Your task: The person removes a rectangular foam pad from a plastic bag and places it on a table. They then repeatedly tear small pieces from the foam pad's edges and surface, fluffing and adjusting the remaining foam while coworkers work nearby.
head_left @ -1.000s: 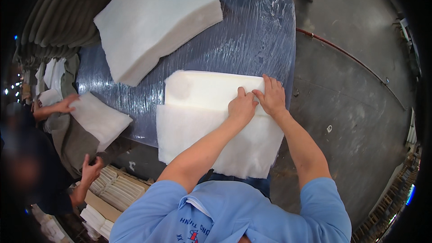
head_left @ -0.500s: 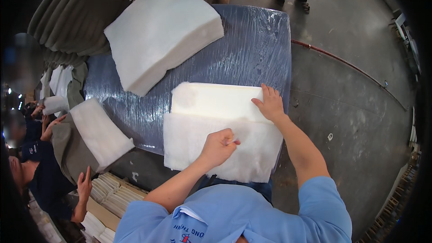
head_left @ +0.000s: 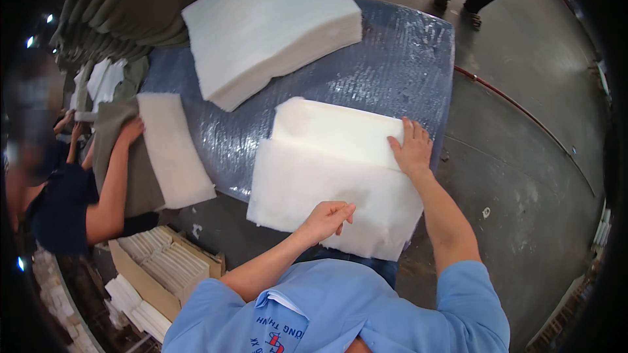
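The step in hand appeared to be fitting a white wadding sheet (head_left: 307, 173) to a cream pad (head_left: 340, 126). Both lay on the near part of the plastic-wrapped counter (head_left: 409, 46), the sheet covering the pad's 6 o'clock side and leaving the far strip bare. The next move seemed to call for holding the pad steady while the sheet was smoothed or drawn over evenly, without tearing the soft fibres.

The right hand (head_left: 413, 147) was spread, resting on the pad's 3 o'clock end with its fingertips at the far corner. The left hand (head_left: 329, 219), at 6 o'clock from the pad, was half curled over the sheet; whether it touched the sheet or pinched a tuft could not be told. A thick wadding stack (head_left: 271, 23) lay at 11 o'clock from the pad.
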`<action>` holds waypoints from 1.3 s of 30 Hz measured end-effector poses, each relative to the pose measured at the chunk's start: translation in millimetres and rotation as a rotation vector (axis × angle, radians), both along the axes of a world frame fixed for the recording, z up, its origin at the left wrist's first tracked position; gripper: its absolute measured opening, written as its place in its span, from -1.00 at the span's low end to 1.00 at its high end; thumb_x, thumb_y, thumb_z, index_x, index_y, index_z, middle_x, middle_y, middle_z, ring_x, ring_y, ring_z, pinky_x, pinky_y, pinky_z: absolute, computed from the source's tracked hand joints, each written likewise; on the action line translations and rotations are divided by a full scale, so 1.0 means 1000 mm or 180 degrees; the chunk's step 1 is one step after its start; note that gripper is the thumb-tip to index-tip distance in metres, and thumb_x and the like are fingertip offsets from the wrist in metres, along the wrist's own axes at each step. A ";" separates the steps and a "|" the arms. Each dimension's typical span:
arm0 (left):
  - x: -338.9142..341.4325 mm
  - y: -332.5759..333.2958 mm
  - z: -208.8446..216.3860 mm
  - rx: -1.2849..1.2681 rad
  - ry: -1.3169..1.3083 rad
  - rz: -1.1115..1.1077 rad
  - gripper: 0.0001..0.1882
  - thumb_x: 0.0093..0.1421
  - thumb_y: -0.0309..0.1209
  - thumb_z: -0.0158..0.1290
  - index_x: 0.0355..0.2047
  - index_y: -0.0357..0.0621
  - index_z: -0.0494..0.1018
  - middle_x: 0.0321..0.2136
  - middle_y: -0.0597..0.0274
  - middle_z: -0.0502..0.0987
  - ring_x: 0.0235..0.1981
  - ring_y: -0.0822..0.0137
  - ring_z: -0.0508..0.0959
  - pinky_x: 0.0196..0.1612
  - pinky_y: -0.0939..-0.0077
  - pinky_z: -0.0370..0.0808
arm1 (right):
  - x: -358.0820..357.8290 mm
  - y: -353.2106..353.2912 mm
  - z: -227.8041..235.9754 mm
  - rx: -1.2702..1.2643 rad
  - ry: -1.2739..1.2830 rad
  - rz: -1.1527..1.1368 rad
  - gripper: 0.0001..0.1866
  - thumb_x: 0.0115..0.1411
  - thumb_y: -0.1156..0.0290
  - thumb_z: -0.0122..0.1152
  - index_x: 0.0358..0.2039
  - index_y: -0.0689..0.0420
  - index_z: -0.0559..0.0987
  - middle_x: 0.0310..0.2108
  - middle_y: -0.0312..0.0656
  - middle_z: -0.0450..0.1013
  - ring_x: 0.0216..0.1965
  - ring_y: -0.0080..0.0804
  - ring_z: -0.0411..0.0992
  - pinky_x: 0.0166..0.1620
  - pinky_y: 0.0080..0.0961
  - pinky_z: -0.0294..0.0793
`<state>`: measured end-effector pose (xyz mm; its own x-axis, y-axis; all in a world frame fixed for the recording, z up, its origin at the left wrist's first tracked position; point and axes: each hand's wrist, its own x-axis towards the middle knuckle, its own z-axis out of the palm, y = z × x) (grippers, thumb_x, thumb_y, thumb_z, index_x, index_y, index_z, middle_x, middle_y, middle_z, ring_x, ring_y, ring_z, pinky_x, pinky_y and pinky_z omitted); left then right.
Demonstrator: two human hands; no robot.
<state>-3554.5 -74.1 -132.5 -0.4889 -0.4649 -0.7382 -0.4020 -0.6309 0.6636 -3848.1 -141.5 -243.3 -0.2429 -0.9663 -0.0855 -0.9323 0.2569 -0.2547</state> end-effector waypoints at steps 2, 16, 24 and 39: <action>0.021 0.018 0.003 0.0203 -0.0284 0.0179 -0.70 0.47 -0.19 -0.01 -0.26 -0.12 0.56 -0.60 0.45 0.40 -0.56 0.58 0.38 -0.51 0.61 0.31 | 0.002 0.001 0.002 0.0039 -0.0077 0.0020 -0.16 0.28 -0.21 0.17 0.43 -0.01 0.27 0.37 0.02 0.22 0.35 0.06 0.21 0.32 0.11 0.18; 0.184 0.125 -0.056 -0.0280 -0.1147 0.3459 -0.77 0.29 -0.25 0.27 -0.18 -0.08 0.53 -0.42 0.25 0.59 -0.59 0.40 0.44 -0.60 0.36 0.36 | -0.002 0.109 0.063 -0.1373 -0.1757 -0.0676 -0.44 0.30 0.20 0.33 0.26 0.11 0.47 0.14 -0.05 0.48 0.12 -0.22 0.48 0.17 -0.32 0.44; 0.220 0.055 -0.059 -0.1257 -0.1988 0.2436 -0.42 0.15 -0.15 0.38 0.05 -0.27 0.51 -0.11 0.11 0.62 -0.08 0.25 0.58 -0.01 0.31 0.51 | 0.064 0.324 0.054 -0.0412 -0.2190 -0.1166 -0.68 0.18 0.29 0.45 -0.13 0.16 0.61 -0.43 -0.25 0.48 -0.39 -0.45 0.46 -0.25 -0.44 0.49; 0.193 -0.022 0.022 -0.0248 -0.0262 0.1877 -0.80 0.25 -0.28 0.25 -0.43 -0.04 0.48 -0.55 0.33 0.48 -0.65 0.46 0.41 -0.55 0.44 0.38 | 0.058 0.238 0.070 -0.1405 -0.0884 0.0045 -0.82 0.09 0.44 0.37 -0.24 -0.01 0.67 -0.08 -0.17 0.47 0.05 -0.09 0.41 0.04 -0.23 0.40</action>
